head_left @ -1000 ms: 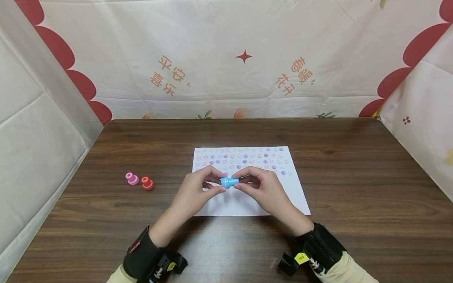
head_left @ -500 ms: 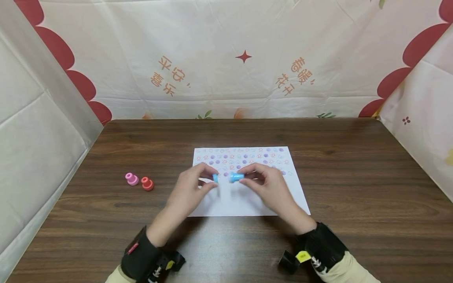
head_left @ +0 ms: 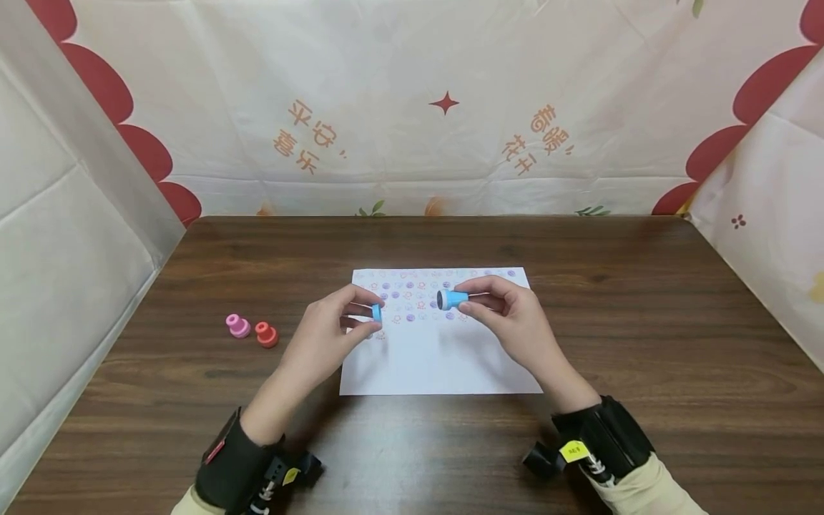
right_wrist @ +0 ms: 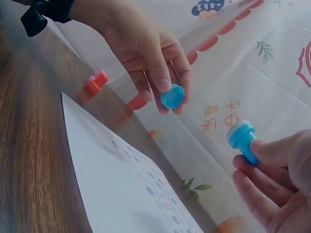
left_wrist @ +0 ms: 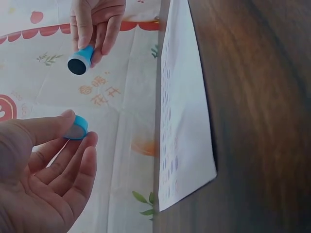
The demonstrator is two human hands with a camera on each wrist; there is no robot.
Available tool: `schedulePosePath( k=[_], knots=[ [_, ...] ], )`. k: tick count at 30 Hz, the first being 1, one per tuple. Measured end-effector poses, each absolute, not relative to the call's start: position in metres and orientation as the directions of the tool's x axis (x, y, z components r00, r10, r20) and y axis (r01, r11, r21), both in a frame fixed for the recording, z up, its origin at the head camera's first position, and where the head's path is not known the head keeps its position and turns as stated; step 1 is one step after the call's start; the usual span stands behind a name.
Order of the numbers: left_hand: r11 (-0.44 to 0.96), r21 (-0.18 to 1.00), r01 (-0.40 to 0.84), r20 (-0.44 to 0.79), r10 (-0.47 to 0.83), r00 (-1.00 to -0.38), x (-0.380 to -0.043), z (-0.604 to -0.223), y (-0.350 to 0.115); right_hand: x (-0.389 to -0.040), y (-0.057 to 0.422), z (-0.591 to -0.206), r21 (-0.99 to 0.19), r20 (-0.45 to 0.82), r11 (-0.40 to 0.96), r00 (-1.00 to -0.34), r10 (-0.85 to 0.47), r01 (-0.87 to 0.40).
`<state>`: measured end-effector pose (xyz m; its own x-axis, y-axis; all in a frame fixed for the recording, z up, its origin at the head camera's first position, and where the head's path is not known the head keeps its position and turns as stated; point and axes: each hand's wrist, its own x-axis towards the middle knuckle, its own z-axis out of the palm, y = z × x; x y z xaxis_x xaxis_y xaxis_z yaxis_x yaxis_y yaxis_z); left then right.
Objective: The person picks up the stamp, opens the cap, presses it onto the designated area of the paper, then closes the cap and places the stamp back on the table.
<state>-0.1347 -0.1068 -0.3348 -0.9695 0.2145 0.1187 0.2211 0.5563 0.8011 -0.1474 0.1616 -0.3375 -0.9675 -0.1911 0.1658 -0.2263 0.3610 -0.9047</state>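
My left hand (head_left: pixel 335 322) pinches a small blue cap (left_wrist: pixel 77 128) between thumb and fingertips; its hollow side shows in the right wrist view. My right hand (head_left: pixel 508 315) grips a blue stamp (head_left: pixel 453 299) by its narrow handle, the dark round stamping face turned left toward the cap. Cap and stamp are apart, both held above a white sheet of paper (head_left: pixel 438 365). Rows of small purple, red and blue stamped marks (head_left: pixel 410 285) cover the sheet's far part. The right hand and its shadow hide some of those rows.
On the wooden table (head_left: pixel 161 400), left of the paper, stand a pink stamp (head_left: pixel 238 326) and a red stamp (head_left: pixel 267 335), side by side. A white patterned cloth (head_left: pixel 360 93) hangs behind the table and along both sides.
The blue cap has come off the stamp. My left hand has moved left with the cap, my right hand right and away with the stamp. The sheet has shifted slightly.
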Motion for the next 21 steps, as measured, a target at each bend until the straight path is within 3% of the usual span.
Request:
schedulePosePath(
  k=[21],
  knots=[
    [0.583,0.781,0.223,0.133,0.194,-0.972,-0.134,-0.329,-0.130,-0.161,0.130,-0.330,-0.874,0.164,0.410,-0.951,-0.261,-0.262]
  ],
)
